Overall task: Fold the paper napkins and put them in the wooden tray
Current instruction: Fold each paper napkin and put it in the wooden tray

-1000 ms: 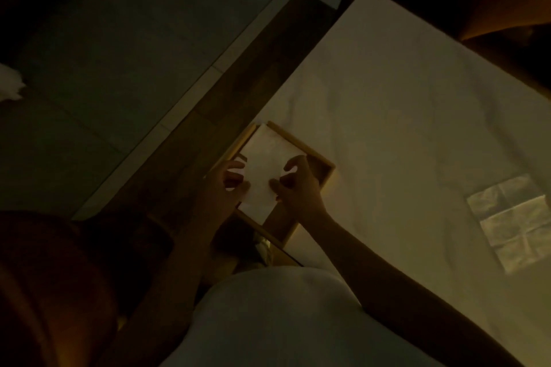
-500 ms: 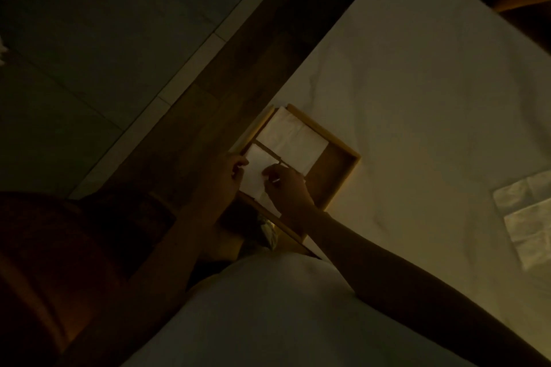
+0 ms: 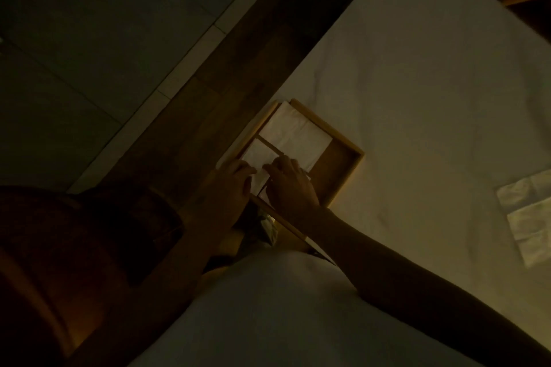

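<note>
The wooden tray (image 3: 328, 128) lies on a white cloth near its left edge, split into compartments by thin dividers. A larger folded white napkin (image 3: 295, 135) fills the far compartment. A smaller folded napkin (image 3: 259, 153) sits in the near left compartment. My left hand (image 3: 231, 182) and my right hand (image 3: 290, 185) meet over its near end, fingertips curled onto the paper. The napkin's near part is hidden under my fingers. The tray's right compartment shows bare wood (image 3: 334, 170).
Unfolded pale napkins (image 3: 530, 211) lie on the white cloth (image 3: 417, 83) at the far right edge of view. A dark wooden strip (image 3: 208, 92) runs along the cloth's left side, with tiled floor beyond. The light is very dim.
A second ago both hands held the folded napkin over the tray. It has since gone down into the near left compartment, uncovering the larger napkin behind it, and my hands have closed in on its near end.
</note>
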